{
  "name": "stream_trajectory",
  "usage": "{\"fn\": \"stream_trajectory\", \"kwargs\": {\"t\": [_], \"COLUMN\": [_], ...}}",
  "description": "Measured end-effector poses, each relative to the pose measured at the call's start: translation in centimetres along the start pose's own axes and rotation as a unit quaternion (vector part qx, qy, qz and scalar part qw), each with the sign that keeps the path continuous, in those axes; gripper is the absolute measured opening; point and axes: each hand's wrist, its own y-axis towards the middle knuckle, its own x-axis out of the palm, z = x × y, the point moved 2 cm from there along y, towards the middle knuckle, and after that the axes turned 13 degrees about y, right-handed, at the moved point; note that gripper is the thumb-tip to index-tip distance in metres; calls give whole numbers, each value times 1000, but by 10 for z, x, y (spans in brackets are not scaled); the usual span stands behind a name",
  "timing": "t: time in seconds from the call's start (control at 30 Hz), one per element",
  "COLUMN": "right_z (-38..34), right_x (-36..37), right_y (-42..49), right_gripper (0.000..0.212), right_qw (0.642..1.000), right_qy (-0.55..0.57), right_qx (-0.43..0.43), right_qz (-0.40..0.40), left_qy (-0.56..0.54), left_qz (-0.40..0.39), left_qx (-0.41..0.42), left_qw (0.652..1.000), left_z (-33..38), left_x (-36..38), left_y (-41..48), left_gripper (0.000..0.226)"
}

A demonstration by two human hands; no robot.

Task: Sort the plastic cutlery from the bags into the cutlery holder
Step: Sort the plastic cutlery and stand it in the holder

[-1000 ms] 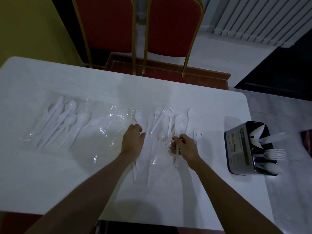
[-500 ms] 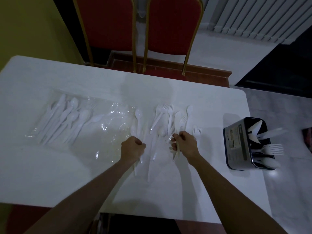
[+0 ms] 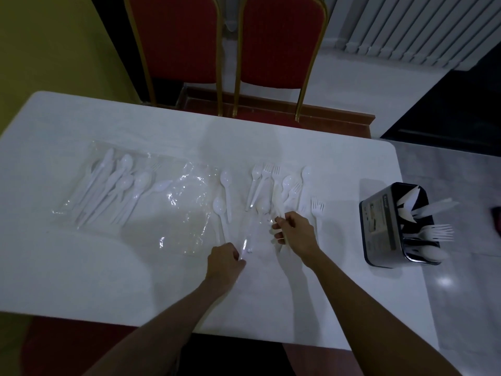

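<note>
Loose white plastic spoons (image 3: 225,183) and forks (image 3: 267,173) lie spread across the middle of the white table (image 3: 81,267). My left hand (image 3: 225,260) is curled shut at the near end of a long pale cutlery piece (image 3: 250,232). My right hand (image 3: 296,234) grips a couple of white cutlery handles (image 3: 279,229) among the loose pieces. At the right table edge stands the black cutlery holder (image 3: 379,226), holding knives, forks and spoons in separate sections. A clear bag with cutlery (image 3: 116,185) lies at the left.
A crumpled empty clear bag (image 3: 189,213) lies between the full bag and the loose cutlery. Two red chairs with gold frames (image 3: 273,50) stand behind the table's far edge. A white radiator (image 3: 406,25) is at the back right.
My left hand has closed and drawn back toward me, off the spoons. My right hand has stayed among the forks with the handles in its grip.
</note>
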Motion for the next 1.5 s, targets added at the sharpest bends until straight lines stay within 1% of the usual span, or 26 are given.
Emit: {"fn": "stream_trajectory", "kwargs": {"t": [0.03, 0.1, 0.17, 0.23, 0.33, 0.4, 0.47, 0.63, 0.7, 0.77, 0.83, 0.9, 1.0, 1.07, 1.17, 1.23, 1.33, 1.43, 1.5], "right_z": [2, 5, 8, 7, 4, 2, 1, 4, 7, 9, 9, 9, 8, 6, -1, -6, -20, -42, -57], "right_x": [-1, -2, -3, -2, 1, 3, 4, 2, 3, 4, 5, 4, 0, -5, -14, -21, -35, -54, -69], "right_y": [-2, -4, -6, -7, -7, -6, -5, -3, -2, -2, -3, -4, -8, -12, -14, -15, -18, -23, -25], "right_gripper": [18, 19, 20, 20, 17, 16, 17, 18, 13, 5, 11, 17, 23, 24, 18, 17, 15, 14, 11], "right_qw": [1000, 1000, 1000, 1000, 1000, 1000, 1000, 999, 999, 999, 998, 998, 999, 999, 998, 998, 996, 995, 994], "right_qy": [0, -2, -1, 4, 5, 2, 4, 22, 5, -28, -55, -51, -42, -14, -7, -4, 29, 53, 52], "right_qx": [1, 7, 11, 13, 11, 7, 3, -1, -3, -8, -20, -18, -2, 8, 16, 25, 26, -9, -47], "right_qz": [1, 1, 1, 2, 5, 8, 12, 30, 33, 30, 26, 22, 16, 29, 59, 65, 76, 85, 82], "left_qy": [14, 15, -3, -24, -77, -79, -64, -26, -3, 21, 43, 44, 24, 14, -7, -36, -87, -117, -131], "left_qz": [-5, -13, -6, 3, 43, 80, 95, 66, 57, 48, 31, 8, -32, -54, -64, -59, -81, -63, -47], "left_qx": [3, 2, 2, 19, 34, 31, 15, -39, -50, -58, -61, -68, -76, -63, -35, -26, -2, 50, 95], "left_qw": [1000, 1000, 1000, 1000, 996, 993, 993, 997, 997, 997, 997, 997, 996, 996, 997, 997, 993, 990, 986], "left_z": [-1, -7, -16, -23, -32, -40, -48, -50, -46, -44, -44, -48, -59, -61, -57, -53, -30, 13, 50], "left_x": [-1, -3, -7, -10, -19, -25, -29, -26, -24, -24, -24, -24, -26, -34, -50, -61, -79, -95, -103], "left_y": [0, -1, -4, -7, -14, -12, -7, 9, 15, 18, 19, 19, 16, 10, 0, 0, 2, 6, 8], "left_gripper": [12, 18, 25, 27, 29, 33, 37, 29, 29, 22, 17, 20, 34, 30, 21, 13, 11, 7, 10]}}
